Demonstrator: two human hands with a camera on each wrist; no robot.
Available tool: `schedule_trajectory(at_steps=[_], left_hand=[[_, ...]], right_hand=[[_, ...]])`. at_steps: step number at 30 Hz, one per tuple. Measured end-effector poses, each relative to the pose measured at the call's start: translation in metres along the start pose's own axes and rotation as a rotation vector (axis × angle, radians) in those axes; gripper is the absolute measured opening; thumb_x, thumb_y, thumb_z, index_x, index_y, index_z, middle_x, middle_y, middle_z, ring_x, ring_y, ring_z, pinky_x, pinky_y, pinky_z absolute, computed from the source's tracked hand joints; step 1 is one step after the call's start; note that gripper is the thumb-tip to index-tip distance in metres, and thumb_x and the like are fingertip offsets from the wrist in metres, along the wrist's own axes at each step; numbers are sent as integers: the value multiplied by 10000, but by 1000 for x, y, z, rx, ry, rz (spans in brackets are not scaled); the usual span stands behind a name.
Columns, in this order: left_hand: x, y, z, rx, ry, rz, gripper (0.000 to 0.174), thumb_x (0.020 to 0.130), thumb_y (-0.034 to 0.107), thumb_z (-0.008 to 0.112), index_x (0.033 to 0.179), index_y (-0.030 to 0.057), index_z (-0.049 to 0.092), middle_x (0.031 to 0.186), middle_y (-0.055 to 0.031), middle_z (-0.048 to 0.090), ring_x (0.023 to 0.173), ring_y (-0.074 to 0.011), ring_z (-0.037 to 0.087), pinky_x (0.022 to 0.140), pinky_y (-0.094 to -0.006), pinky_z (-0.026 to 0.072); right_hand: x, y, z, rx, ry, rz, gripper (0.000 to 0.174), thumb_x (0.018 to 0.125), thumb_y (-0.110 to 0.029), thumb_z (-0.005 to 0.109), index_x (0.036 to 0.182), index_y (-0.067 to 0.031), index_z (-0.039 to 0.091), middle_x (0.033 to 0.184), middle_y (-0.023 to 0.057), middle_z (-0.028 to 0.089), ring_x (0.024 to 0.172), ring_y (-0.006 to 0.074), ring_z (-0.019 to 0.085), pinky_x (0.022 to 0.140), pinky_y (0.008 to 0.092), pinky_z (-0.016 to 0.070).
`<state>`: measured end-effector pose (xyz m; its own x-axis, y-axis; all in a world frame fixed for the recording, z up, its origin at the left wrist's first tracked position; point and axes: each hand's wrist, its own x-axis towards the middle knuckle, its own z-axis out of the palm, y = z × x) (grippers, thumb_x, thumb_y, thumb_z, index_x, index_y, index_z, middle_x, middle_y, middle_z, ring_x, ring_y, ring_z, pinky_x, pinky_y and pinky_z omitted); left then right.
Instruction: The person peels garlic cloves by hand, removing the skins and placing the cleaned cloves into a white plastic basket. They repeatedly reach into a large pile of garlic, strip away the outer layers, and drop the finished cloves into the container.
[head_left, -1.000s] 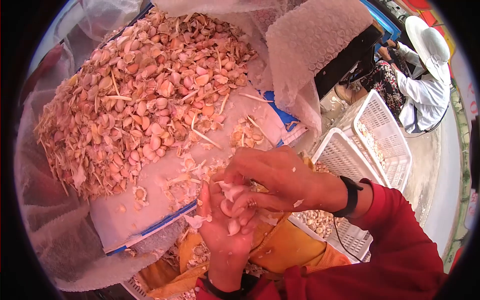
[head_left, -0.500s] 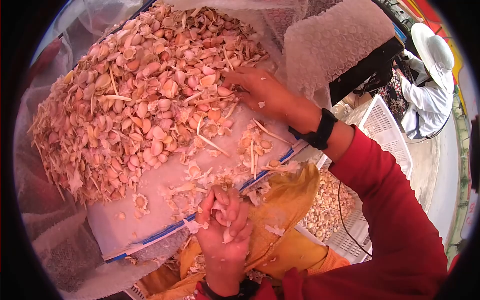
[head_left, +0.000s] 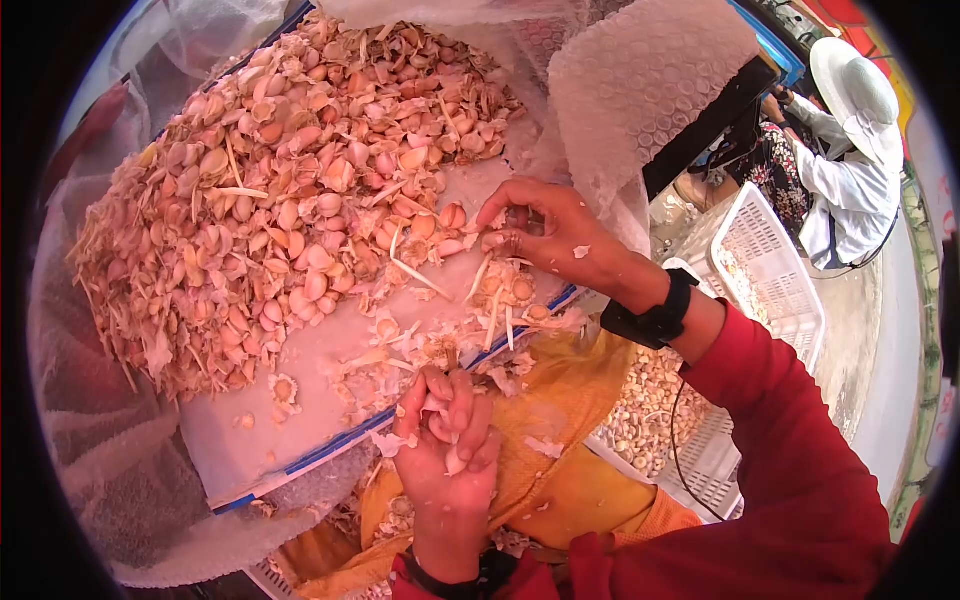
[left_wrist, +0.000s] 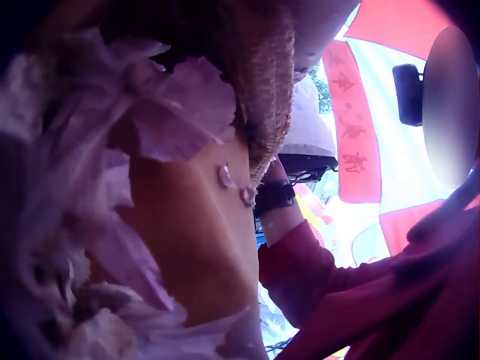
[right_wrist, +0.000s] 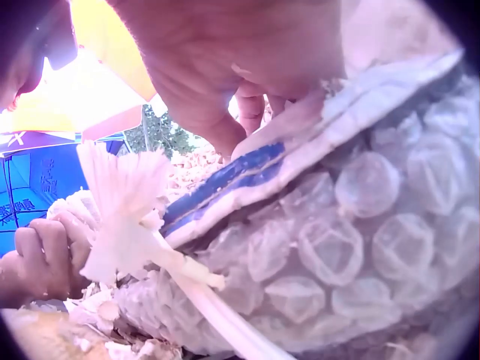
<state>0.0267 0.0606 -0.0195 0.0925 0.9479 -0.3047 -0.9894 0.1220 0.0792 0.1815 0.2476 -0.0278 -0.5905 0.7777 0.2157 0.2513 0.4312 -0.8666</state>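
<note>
In the head view my left hand (head_left: 447, 485) holds garlic cloves (head_left: 455, 460) and papery skin in its curled fingers, near the board's front edge. My right hand (head_left: 565, 240) is over the board (head_left: 240, 445), thumb and forefinger bent toward each other at the lower right of a big heap of garlic cloves (head_left: 280, 200). A pale scrap (head_left: 471, 240) shows right at those fingertips; whether they grip it I cannot tell. The right wrist view shows the right hand (right_wrist: 240, 60) partly hidden behind the board's edge. Large garlic skins (left_wrist: 187, 105) fill much of the left wrist view.
Skins and pale stalks (head_left: 418, 275) litter the board. Bubble wrap (head_left: 650, 80) covers an edge at the upper right. An orange cloth (head_left: 570, 490) lies below, beside a white crate (head_left: 715, 475) of cloves. Another person in a white hat (head_left: 855, 90) sits behind further crates.
My right hand left the left palm, reached up to the heap's right edge, then came back down a little toward me. The left hand's fingers have curled over its cloves.
</note>
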Motion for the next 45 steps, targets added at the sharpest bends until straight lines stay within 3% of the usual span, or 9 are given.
schedule_trajectory(at_steps=[6, 15, 21, 24, 29, 33, 36, 43, 45], left_hand=[[4, 1, 3, -7, 49, -3, 274, 1004, 242, 314, 844, 80, 467, 661, -43, 411, 433, -103, 316, 333, -228, 270], [6, -2, 2, 37, 93, 12, 274, 1001, 252, 320, 825, 84, 446, 654, -45, 407, 440, -106, 309, 338, -226, 276], [7, -3, 1, 42, 99, 18, 271, 998, 253, 328, 820, 82, 440, 652, -44, 402, 442, -109, 311, 341, -227, 280], [7, -1, -4, -14, 37, 30, 244, 993, 223, 310, 874, 45, 425, 694, -65, 399, 445, -134, 340, 337, -251, 271], [7, -5, 21, 139, 246, 58, 315, 991, 281, 340, 796, 71, 471, 660, -69, 441, 401, -113, 318, 315, -216, 280], [7, -4, 30, 125, 357, 71, 351, 986, 296, 333, 764, 60, 466, 671, -101, 469, 369, -113, 319, 280, -212, 261], [2, 7, 1, -60, 59, 33, 301, 993, 251, 314, 777, 58, 396, 733, -85, 408, 401, -112, 305, 291, -229, 256], [7, 7, 0, -66, 84, 26, 285, 980, 233, 327, 760, 68, 402, 685, -77, 407, 416, -121, 320, 304, -238, 281], [7, 9, -2, -55, 73, 27, 287, 975, 241, 339, 757, 69, 412, 684, -78, 413, 420, -124, 321, 313, -241, 293]], right_hand=[[-6, 3, -4, 396, 47, 187, 142, 802, -40, 643, 938, -34, 602, 775, 4, 507, 700, 56, 455, 623, 237, 404], [-17, -3, -19, -569, 377, -263, 280, 719, 25, 618, 959, -119, 614, 923, 78, 533, 885, 318, 486, 775, 387, 414], [-8, -8, -9, -627, -107, -285, 212, 753, -21, 634, 940, -122, 635, 841, 53, 534, 917, 273, 484, 766, 380, 396], [-7, -6, -8, -667, -121, -283, 181, 768, -27, 624, 932, -103, 623, 836, 65, 538, 878, 261, 497, 725, 365, 397], [-29, -63, 7, -67, -68, -261, 101, 842, -123, 619, 933, -82, 606, 824, 69, 516, 808, 259, 508, 733, 339, 397], [-33, -80, 26, -172, -89, -322, 117, 849, -107, 591, 950, -50, 576, 851, 87, 505, 804, 257, 502, 709, 342, 403], [3, -38, 7, -142, 87, -267, 180, 774, 32, 559, 935, -47, 545, 853, 123, 500, 819, 319, 500, 692, 374, 404], [20, 19, 0, -387, -64, -302, 180, 801, -21, 609, 981, -32, 610, 861, 76, 545, 813, 201, 540, 715, 313, 430], [10, 1, -2, -35, -97, -28, 206, 818, -41, 619, 1023, -37, 630, 864, 69, 554, 812, 184, 546, 711, 296, 435]])
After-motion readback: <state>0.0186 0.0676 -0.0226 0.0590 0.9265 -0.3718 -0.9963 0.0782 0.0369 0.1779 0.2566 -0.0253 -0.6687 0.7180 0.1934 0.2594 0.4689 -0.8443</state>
